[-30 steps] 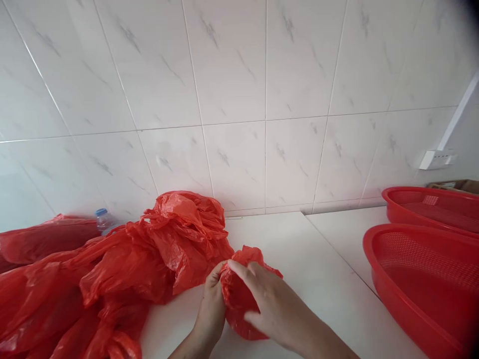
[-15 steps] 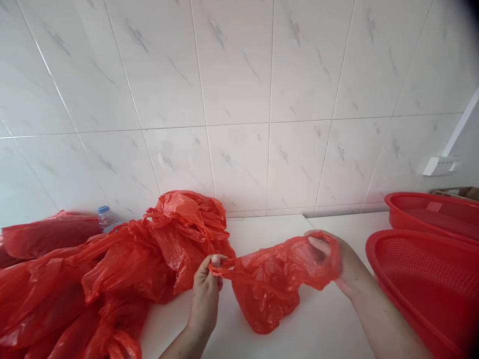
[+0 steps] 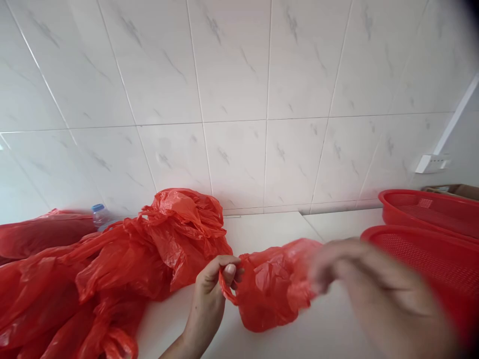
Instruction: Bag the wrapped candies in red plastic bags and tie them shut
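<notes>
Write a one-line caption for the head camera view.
Left hand grips a red plastic bag's handle; blurred right hand beside it.

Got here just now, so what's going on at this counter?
The left hand pinches a handle of a red plastic bag, while the blurred right hand is at the bag's far end; whether it grips the bag is hard to tell. A heap of red plastic bags lies on the white counter to the left, with a plastic water bottle behind it. Two red mesh baskets sit to the right.
</notes>
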Demonstrator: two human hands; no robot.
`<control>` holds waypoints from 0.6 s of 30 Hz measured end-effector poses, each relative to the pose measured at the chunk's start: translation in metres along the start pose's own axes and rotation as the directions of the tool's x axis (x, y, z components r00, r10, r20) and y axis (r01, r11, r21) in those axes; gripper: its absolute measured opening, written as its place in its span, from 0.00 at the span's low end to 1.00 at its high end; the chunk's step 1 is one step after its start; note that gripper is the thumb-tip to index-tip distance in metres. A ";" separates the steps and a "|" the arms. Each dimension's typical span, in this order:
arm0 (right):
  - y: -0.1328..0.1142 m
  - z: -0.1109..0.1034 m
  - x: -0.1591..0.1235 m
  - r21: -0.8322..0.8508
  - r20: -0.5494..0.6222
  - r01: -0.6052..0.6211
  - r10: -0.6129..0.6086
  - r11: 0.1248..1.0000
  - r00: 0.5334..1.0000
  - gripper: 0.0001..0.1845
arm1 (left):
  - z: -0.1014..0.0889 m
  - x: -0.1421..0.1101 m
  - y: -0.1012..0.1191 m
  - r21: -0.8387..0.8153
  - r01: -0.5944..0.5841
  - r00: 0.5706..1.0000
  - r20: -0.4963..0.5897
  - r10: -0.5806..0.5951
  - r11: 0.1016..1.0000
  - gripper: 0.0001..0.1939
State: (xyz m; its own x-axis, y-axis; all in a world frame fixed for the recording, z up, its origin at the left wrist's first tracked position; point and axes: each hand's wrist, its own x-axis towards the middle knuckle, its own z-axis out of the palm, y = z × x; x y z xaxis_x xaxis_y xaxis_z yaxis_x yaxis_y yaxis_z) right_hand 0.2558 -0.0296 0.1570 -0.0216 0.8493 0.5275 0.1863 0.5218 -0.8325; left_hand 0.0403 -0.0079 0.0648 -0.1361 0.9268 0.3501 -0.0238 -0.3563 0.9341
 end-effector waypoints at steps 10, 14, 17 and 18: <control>0.075 0.049 0.025 -0.476 0.311 -0.187 0.363 0.859 0.878 0.09 | -0.002 -0.014 0.014 0.122 -0.090 0.989 0.131 0.073 0.988 0.09; 0.087 0.042 0.026 -0.313 0.242 -0.377 0.457 0.872 0.856 0.08 | -0.007 -0.017 0.017 0.092 -0.048 0.994 0.104 0.039 0.995 0.11; 0.103 0.037 0.031 -0.298 0.217 -0.373 0.442 0.879 0.870 0.12 | -0.009 -0.025 0.028 0.022 0.004 0.989 0.145 -0.007 1.000 0.13; 0.110 0.035 0.035 -0.292 0.238 -0.356 0.428 0.888 0.872 0.12 | -0.010 -0.027 0.032 -0.008 0.025 0.986 0.164 -0.024 1.000 0.13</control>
State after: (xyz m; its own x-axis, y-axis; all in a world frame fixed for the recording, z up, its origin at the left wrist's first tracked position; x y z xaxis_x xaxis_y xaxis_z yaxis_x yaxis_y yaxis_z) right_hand 0.2417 0.0602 0.0777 -0.1731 0.9829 0.0634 0.4598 0.1375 -0.8773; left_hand 0.0330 -0.0452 0.0841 0.0287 0.9419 0.3346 -0.0355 -0.3336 0.9420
